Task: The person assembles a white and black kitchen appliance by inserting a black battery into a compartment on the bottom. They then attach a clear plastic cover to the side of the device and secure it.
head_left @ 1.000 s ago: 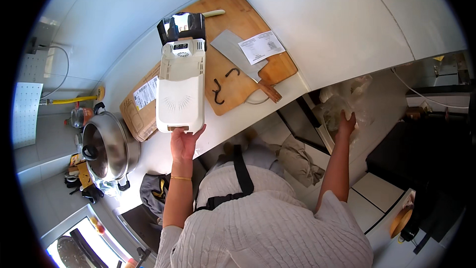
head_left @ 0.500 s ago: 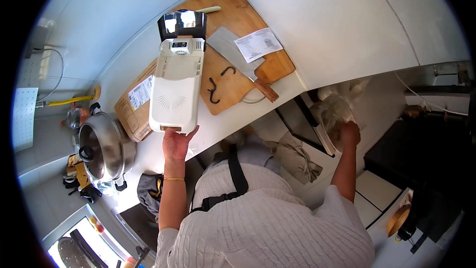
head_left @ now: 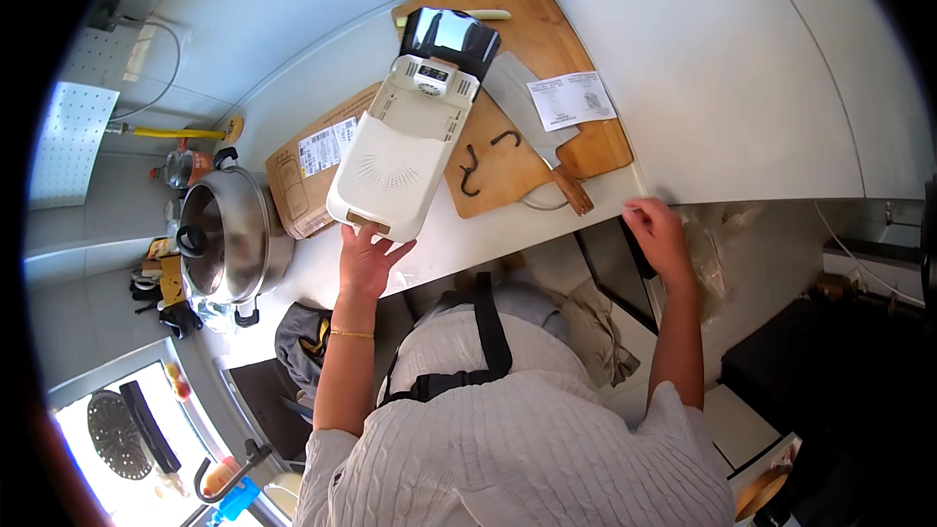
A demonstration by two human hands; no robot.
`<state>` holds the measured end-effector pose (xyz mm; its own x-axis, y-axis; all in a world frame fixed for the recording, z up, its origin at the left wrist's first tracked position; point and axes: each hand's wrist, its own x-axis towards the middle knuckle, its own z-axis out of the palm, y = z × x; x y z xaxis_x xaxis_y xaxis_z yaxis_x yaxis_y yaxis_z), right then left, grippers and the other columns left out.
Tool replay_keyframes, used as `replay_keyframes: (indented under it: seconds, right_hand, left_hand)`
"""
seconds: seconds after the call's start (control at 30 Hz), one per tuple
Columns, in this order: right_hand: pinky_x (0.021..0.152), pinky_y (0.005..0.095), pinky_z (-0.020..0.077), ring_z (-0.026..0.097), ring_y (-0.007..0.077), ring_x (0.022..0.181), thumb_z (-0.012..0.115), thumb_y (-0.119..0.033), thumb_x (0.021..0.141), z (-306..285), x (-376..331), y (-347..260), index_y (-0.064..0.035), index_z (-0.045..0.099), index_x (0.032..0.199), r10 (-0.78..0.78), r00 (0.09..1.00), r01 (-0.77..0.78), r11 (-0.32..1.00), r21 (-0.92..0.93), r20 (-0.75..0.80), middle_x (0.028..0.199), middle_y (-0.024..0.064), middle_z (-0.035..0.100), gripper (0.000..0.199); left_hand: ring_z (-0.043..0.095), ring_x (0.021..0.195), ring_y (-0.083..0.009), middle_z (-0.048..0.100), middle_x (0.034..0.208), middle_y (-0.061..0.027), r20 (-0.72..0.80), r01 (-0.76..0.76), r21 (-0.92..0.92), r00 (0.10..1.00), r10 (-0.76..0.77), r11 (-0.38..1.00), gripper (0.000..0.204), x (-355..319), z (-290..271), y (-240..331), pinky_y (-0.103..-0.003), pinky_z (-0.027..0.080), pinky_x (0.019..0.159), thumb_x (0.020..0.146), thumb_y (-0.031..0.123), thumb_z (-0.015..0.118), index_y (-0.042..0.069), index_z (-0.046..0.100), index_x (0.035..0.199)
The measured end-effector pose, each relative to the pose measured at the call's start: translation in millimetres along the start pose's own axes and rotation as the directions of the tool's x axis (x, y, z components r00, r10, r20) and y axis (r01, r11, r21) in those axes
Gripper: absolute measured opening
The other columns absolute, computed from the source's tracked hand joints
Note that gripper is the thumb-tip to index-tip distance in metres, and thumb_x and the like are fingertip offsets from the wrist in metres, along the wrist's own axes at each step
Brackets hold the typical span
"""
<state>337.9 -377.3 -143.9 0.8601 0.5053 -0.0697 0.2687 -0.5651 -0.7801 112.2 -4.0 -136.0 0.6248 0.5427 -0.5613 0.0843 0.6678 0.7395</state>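
The left hand holds the white device. Left of it, a cardboard box bears an illegible label; right, a printed sheet and the empty, half-curled right hand.

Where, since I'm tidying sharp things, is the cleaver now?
In the head view, the cleaver lies right of the white device on the wooden board, partly covered by the paper sheet, its handle toward the front of the counter.

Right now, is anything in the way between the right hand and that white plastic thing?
In this view, a cleaver's wooden handle and a curvy black hook lie between the right hand and the white plastic thing, the hook on the cutting board.
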Motion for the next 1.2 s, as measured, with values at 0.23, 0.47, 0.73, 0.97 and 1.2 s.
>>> replay_keyframes:
  seconds: [0.23,0.47,0.73,0.97,1.2]
  right_hand:
    - [0.079,0.0271,0.0483,0.057,0.0104,0.09,0.06,-0.02,0.092,87,96,-27,-0.0042,0.054,0.123,-0.001,0.988,-0.061,0.916,0.397,0.153,0.101,0.0043,0.063,0.036]
    - [0.099,0.0405,0.041,0.047,0.0284,0.123,0.063,-0.038,0.09,93,88,-155,-0.0114,0.004,0.149,-0.099,0.95,-0.193,0.562,0.804,0.297,0.149,0.0211,0.022,0.087]
    - [0.103,0.0404,0.0358,0.032,0.0258,0.132,0.064,-0.039,0.089,86,78,-210,-0.0154,0.004,0.147,-0.114,0.993,0.078,0.502,0.861,-0.024,0.146,0.0144,0.027,0.087]
    - [0.093,0.0315,0.0403,0.052,0.0183,0.105,0.059,-0.032,0.093,68,65,-212,-0.0043,0.037,0.134,0.101,0.933,0.278,0.407,0.87,-0.345,0.116,0.0105,0.057,0.053]
    - [0.083,0.0301,0.0447,0.055,0.0152,0.093,0.06,-0.033,0.093,29,43,-216,-0.0042,0.053,0.118,0.202,0.891,0.245,0.54,0.805,-0.407,0.104,0.0066,0.062,0.04]
  left_hand:
    - [0.046,0.123,-0.0334,0.039,0.142,-0.0107,0.103,-0.048,-0.008,0.993,0.049,0.999,0.055,6,-14,-19,-0.058,0.049,0.089,0.095,0.027,0.051,0.021,0.026,0.143]
    - [0.051,0.119,-0.0314,0.043,0.137,-0.0113,0.175,-0.111,-0.199,0.974,0.147,0.974,0.055,-27,5,-40,-0.056,0.051,0.087,0.091,0.012,0.051,0.013,0.03,0.141]
    - [0.055,0.115,-0.0296,0.052,0.129,-0.0109,0.331,-0.331,0.088,0.899,0.286,0.94,0.05,-25,-36,-54,-0.05,0.051,0.09,0.086,0.006,0.055,0.006,0.042,0.134]
    - [0.052,0.118,-0.0305,0.051,0.131,-0.011,0.554,-0.005,-0.182,0.825,0.107,0.983,0.06,-51,0,-52,-0.051,0.047,0.095,0.081,0.006,0.066,0.007,0.04,0.135]
    - [0.04,0.129,-0.0326,0.04,0.14,-0.0143,0.738,-0.087,-0.028,0.67,0.079,0.996,0.085,-67,13,-18,-0.051,0.036,0.103,0.071,0.01,0.068,0.007,0.026,0.144]
